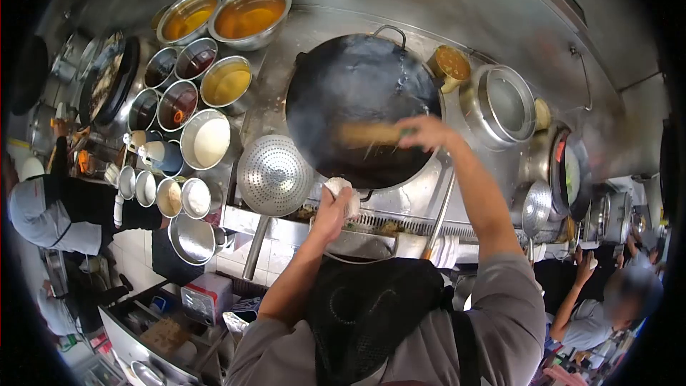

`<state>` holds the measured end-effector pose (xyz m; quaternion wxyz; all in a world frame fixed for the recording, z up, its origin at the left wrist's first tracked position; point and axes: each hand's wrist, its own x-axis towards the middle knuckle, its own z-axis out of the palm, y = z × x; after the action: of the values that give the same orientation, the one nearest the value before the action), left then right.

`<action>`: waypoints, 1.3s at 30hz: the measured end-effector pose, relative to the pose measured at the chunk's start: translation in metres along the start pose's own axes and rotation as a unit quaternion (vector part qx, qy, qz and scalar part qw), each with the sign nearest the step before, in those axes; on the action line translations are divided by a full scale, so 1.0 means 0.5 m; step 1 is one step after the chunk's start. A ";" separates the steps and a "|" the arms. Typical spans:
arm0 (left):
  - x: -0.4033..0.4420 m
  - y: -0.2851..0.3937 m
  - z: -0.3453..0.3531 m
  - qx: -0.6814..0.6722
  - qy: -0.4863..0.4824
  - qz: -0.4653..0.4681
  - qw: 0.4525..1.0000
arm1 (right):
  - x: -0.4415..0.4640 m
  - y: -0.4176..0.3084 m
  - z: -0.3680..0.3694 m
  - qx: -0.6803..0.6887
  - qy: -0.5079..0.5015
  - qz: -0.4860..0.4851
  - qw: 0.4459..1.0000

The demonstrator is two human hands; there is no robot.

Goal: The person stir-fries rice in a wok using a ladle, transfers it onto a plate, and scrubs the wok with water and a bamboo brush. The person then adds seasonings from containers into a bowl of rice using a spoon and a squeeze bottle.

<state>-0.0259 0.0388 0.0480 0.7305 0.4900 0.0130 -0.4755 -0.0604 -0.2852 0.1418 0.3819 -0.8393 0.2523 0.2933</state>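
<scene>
Over a large black wok (321, 93), my right hand (426, 134) is closed on the end of a brush (368, 134), whose bristles are blurred by motion inside the wok. Steam hangs above the wok and hides part of its inside. Near the wok's front edge, my left hand (332, 213) is closed round a white cloth (351, 200). A perforated strainer (274, 175) lies to the left of that hand, its handle pointing toward the front.
Metal bowls (250, 17) of orange liquid stand at the back left, with several seasoning pots (206, 140) below them. Stacked metal pans (504, 104) and a container of brown liquid (451, 63) sit right of the wok. Other people (53, 214) work at both sides.
</scene>
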 end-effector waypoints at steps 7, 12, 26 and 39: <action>-0.011 -0.003 0.007 -0.009 -0.018 -0.065 0.998 | 0.118 -0.014 0.070 0.036 0.699 -0.066 0.711; -0.017 0.010 0.007 -0.006 -0.017 -0.079 0.997 | -0.001 -0.119 0.159 0.199 -0.130 -0.067 0.969; -0.006 -0.004 0.028 0.013 -0.019 -0.085 0.996 | 0.157 -0.064 0.082 0.182 0.421 0.030 0.888; -0.003 -0.011 0.039 0.004 0.000 -0.082 0.997 | 0.081 0.000 -0.051 0.037 0.833 -0.117 0.540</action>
<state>-0.0394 0.0253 0.0551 0.6873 0.4905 0.0513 -0.5334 -0.0243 -0.3133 0.1275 0.0616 -0.7128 0.3667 -0.5946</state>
